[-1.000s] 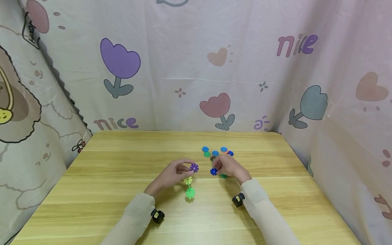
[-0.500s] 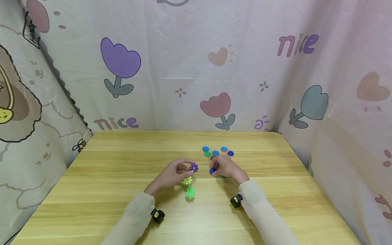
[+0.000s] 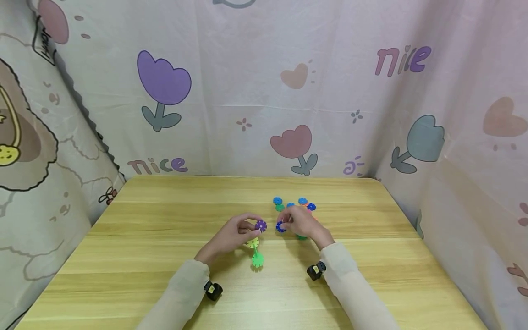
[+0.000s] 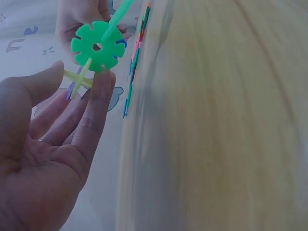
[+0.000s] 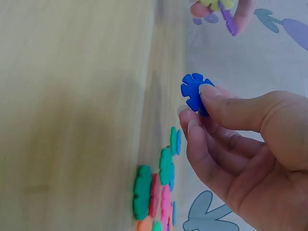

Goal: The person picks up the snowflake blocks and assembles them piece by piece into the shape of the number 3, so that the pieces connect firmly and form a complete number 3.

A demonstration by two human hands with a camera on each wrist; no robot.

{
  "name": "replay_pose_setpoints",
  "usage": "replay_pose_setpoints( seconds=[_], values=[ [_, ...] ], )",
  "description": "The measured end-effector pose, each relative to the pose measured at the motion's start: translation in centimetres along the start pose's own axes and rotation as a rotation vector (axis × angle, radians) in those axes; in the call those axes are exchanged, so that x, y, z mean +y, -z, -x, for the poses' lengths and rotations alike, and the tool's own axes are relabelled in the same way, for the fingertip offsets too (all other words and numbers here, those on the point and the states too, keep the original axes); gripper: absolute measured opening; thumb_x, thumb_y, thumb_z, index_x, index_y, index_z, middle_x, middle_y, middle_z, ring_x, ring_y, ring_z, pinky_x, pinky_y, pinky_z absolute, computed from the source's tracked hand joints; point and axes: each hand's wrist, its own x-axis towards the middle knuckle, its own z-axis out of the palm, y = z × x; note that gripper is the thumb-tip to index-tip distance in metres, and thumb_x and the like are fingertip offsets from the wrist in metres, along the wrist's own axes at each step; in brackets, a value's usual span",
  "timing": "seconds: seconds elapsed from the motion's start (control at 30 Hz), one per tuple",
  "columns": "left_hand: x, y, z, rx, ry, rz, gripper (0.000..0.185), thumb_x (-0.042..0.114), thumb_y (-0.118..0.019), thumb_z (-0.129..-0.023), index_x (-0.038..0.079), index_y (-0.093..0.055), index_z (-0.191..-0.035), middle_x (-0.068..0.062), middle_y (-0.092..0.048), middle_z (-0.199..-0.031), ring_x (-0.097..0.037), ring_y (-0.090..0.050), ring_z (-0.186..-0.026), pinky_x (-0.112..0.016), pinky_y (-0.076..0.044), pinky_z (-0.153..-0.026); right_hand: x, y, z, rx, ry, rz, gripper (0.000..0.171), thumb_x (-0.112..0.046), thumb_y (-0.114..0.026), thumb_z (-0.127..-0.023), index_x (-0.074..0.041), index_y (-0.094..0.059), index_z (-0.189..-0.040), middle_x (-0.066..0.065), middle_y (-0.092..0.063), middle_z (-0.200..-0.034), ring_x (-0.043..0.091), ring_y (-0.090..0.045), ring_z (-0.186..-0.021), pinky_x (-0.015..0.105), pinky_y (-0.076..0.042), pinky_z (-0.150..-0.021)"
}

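In the head view my left hand (image 3: 231, 234) holds a small chain of slotted plastic snowflake discs. Its purple disc (image 3: 261, 226) sits at the fingertips, a yellow disc (image 3: 253, 243) joins below, and a bright green disc (image 3: 257, 260) hangs lowest. The left wrist view shows the green disc (image 4: 83, 47) large, in front of the fingers. My right hand (image 3: 303, 223) pinches a dark blue snowflake disc (image 5: 191, 90) between thumb and fingers, raised over the table. A short gap separates the blue disc from the purple one.
Several loose discs lie on the wooden table (image 3: 165, 266) behind and below the right hand, among them a light blue one (image 3: 278, 200), a dark blue one (image 3: 311, 206) and a green one (image 5: 142, 192). A printed curtain (image 3: 231, 68) closes off the back and sides.
My right hand has moved left and slightly up with the dark blue disc, closer to the purple disc. The left hand and its chain have stayed almost still.
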Motion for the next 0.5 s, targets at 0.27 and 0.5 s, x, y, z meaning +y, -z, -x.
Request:
replay_pose_setpoints(
  seconds=[0.27,0.5],
  values=[
    [0.2,0.0,0.0,-0.002,-0.005,-0.008,0.039,0.024,-0.068,-0.101,0.017,-0.060,-0.139,-0.019,-0.072,-0.120,-0.021,-0.073,-0.102,-0.036,-0.062,-0.089,-1.0,0.3,0.3,0.047,0.038,-0.012,0.012,-0.003,-0.074,-0.093,-0.011,-0.077,-0.102,0.002,-0.072,-0.090,0.008,-0.064,-0.076,0.024,-0.055,-0.070],
    [0.2,-0.1,-0.1,0.005,0.006,-0.017,0.041,0.025,-0.069,-0.101,0.016,-0.060,-0.140,-0.019,-0.072,-0.120,-0.021,-0.073,-0.101,-0.037,-0.061,-0.089,-1.4,0.4,0.5,0.064,0.052,-0.045,0.011,-0.004,-0.075,-0.093,-0.012,-0.076,-0.099,0.000,-0.072,-0.088,0.006,-0.062,-0.075,0.022,-0.053,-0.069]
  ],
)
